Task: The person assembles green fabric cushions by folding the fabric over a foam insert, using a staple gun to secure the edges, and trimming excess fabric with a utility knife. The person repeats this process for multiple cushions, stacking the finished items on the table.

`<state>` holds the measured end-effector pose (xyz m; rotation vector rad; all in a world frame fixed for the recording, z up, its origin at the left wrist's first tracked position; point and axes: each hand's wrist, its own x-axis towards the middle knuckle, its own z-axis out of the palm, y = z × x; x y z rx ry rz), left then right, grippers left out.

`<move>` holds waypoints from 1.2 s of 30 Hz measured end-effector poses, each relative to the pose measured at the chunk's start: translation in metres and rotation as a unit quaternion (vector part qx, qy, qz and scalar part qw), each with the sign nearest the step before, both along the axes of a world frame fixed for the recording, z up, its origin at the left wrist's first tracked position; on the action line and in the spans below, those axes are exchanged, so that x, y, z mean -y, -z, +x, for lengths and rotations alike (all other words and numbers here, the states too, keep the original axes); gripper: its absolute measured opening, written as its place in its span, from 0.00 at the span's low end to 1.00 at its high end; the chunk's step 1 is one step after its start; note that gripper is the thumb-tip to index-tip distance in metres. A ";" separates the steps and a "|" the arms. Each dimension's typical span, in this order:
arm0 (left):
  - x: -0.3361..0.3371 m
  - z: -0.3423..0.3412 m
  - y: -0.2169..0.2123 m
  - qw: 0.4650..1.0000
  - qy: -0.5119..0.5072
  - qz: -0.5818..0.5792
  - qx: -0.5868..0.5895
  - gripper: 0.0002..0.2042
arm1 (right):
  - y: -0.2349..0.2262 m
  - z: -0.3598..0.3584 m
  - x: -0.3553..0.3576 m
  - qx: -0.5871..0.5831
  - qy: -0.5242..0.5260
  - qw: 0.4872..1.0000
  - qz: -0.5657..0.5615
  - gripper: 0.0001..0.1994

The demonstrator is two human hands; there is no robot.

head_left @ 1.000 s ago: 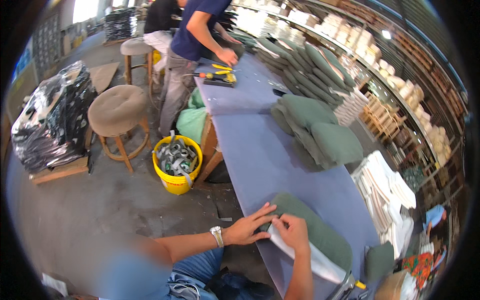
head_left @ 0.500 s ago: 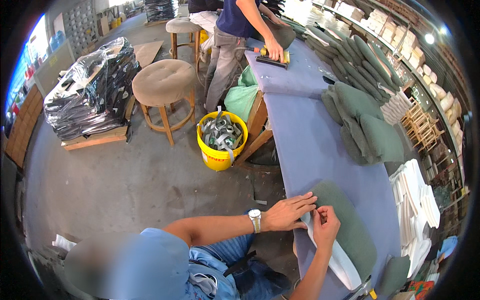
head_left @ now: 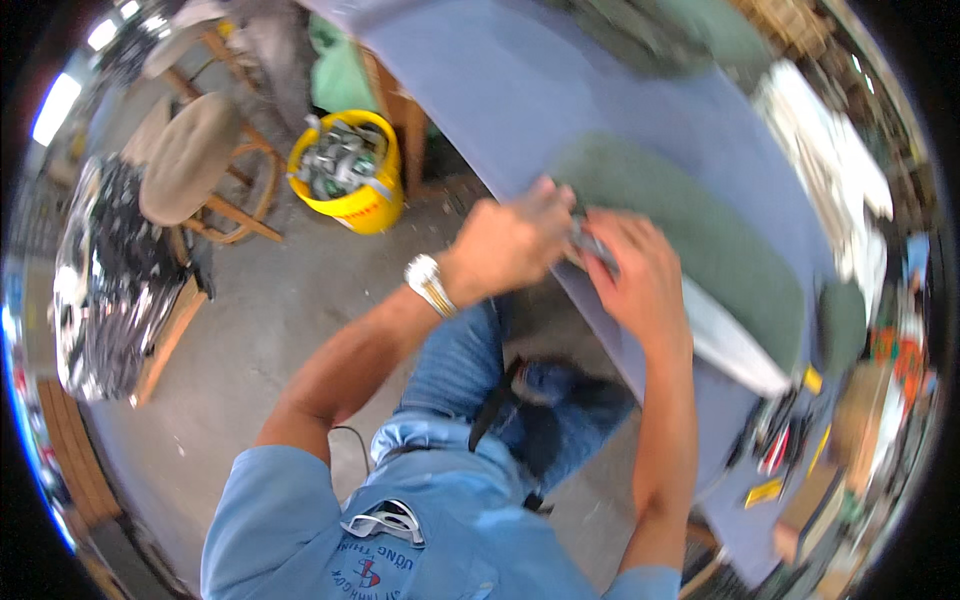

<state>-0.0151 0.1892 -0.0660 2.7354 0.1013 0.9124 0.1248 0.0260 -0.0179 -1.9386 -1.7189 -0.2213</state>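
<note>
Workbench: long, covered in blue-grey cloth, running from the top of the view down the right side.
Green cushion: padded, oblong, lying on the bench near its front edge, its white underside showing along the lower right; both hands work at its near end.
Foil-wrapped bundles: shiny silver and black packages stacked on a low wooden pallet at the left, beside the stool.
White stack: pale flat pieces piled at the bench's far right.
Round stool: wooden legs, tan padded seat, near the bucket.
Yellow bucket: on the floor by the bench leg, full of grey metal parts; a red patch on its side.
Left hand: closed, pinching the cushion's edge, a watch on the wrist.
Right hand: fingers curled on the cushion's edge, just beside the left; a small grey thing sits between them, too blurred to name.
Small tools: red, black and yellow, at the bench's lower right.
Change: the view has tipped downward since half a second ago; the co-worker has gone out of view, and the hands and cushion fill more of it.
</note>
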 end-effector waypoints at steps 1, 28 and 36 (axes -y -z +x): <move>-0.001 0.003 0.000 1.000 0.010 -0.001 0.016 0.17 | 0.001 -0.001 0.001 0.012 0.011 1.000 0.010 0.13; -0.030 0.009 -0.031 0.983 0.053 -0.127 -0.126 0.12 | 0.014 -0.008 -0.013 0.058 0.051 0.995 0.059 0.11; -0.035 0.005 -0.043 0.976 0.043 -0.134 -0.168 0.18 | 0.015 -0.006 -0.009 -0.011 0.085 0.995 0.045 0.05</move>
